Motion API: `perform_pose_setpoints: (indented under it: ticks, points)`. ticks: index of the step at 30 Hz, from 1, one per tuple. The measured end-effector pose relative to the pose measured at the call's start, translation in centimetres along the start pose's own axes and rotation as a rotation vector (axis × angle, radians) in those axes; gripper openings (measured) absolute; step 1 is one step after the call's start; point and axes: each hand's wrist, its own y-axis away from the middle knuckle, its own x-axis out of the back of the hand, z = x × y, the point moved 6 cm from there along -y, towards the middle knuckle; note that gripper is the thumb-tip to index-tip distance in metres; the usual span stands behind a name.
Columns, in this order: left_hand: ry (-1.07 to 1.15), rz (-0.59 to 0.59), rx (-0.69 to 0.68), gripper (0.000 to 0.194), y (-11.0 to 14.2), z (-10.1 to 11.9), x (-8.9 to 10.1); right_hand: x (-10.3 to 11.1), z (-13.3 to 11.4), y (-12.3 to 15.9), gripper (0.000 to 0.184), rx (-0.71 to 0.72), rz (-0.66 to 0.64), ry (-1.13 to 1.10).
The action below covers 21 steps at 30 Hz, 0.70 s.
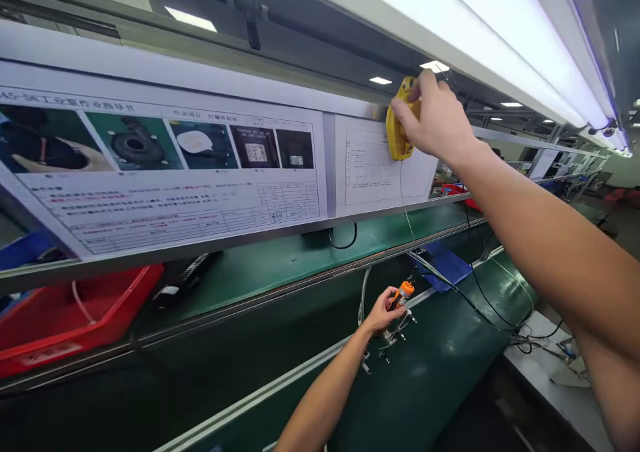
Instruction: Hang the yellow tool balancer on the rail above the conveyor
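Two hands are busy at once: the right hand (433,115) is raised and closed around a yellow plastic hanging tool balancer (399,124) under the lamp rail, and the left hand (383,311) grips an orange-capped small metal tool (401,295) low above the green belt surface (300,255). I judge the work is only beginning. One red plastic bin (60,319) at left contains a white cable

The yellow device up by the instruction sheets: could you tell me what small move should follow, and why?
Probably draw the yellow device down toward the orange-tipped tool: the right hand grips it high up, its thin cord hangs toward the left hand, which holds that tool.
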Motion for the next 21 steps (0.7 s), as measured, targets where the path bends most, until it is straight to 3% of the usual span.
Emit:
perform_pose_setpoints:
  ticks: [3,5,9,12,17,21]
  points:
    - [-0.037,-0.044,0.017,0.07,-0.2,-0.9,-0.4,-0.2,0.3,0.0,0.053,-0.273,0.008,-0.028]
    - [-0.08,-0.044,0.036,0.073,0.2,-2.4,0.3,-0.6,-0.1,0.4,0.057,-0.356,-0.051,0.0]
    - [-0.196,0.006,0.043,0.075,1.5,-5.3,3.2,-0.9,-0.9,0.9,0.051,-0.309,-0.053,-0.041]
    - [-0.263,0.069,0.029,0.068,2.1,-6.1,4.9,-0.9,-0.6,0.6,0.042,-0.297,-0.022,-0.177]
    - [-0.308,0.032,0.043,0.062,2.0,-6.2,5.3,-1.3,1.0,-0.1,0.044,-0.379,-0.165,-0.325]
    - [-0.359,0.04,0.07,0.062,2.6,-6.6,6.0,-1.3,1.9,0.0,0.047,-0.395,-0.178,-0.323]
